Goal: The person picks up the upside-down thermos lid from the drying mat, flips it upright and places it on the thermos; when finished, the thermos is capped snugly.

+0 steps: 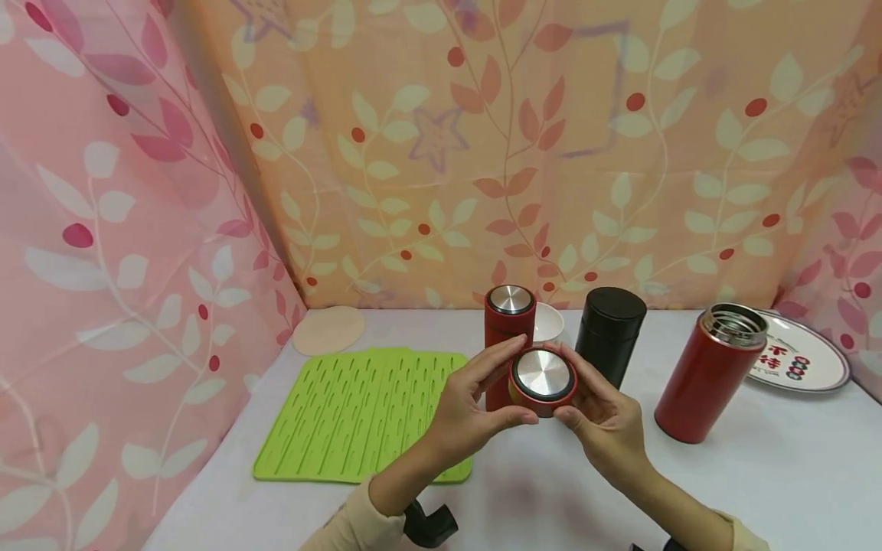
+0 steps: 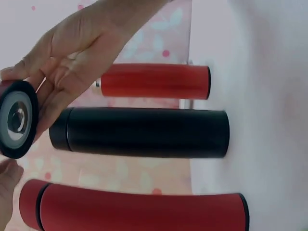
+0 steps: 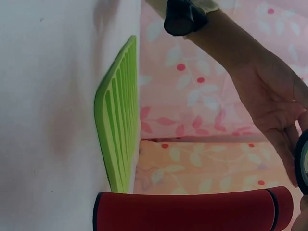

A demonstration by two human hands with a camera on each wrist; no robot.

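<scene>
1. The white table [image 1: 758, 474] carries a green ribbed mat [image 1: 365, 413] on its left side, with a round beige coaster [image 1: 329, 330] behind it and a printed plate [image 1: 806, 360] at the far right.
2. Three flasks stand upright. The open red flask [image 1: 710, 375] near the plate has no lid, its metal threaded mouth bare. The black flask [image 1: 609, 333] and the capped red flask [image 1: 508, 321] are both closed, with a white cup [image 1: 549, 321] between them at the back.
3. Both hands hold the red lid [image 1: 543, 379] in the air in front of the capped red flask, well apart from the open one. Judging by this, the lid is off and has yet to be set down or refitted.
4. The left hand [image 1: 468, 405] pinches the lid's left edge between thumb and fingers; the right hand [image 1: 606, 421] curls round its right edge.
</scene>
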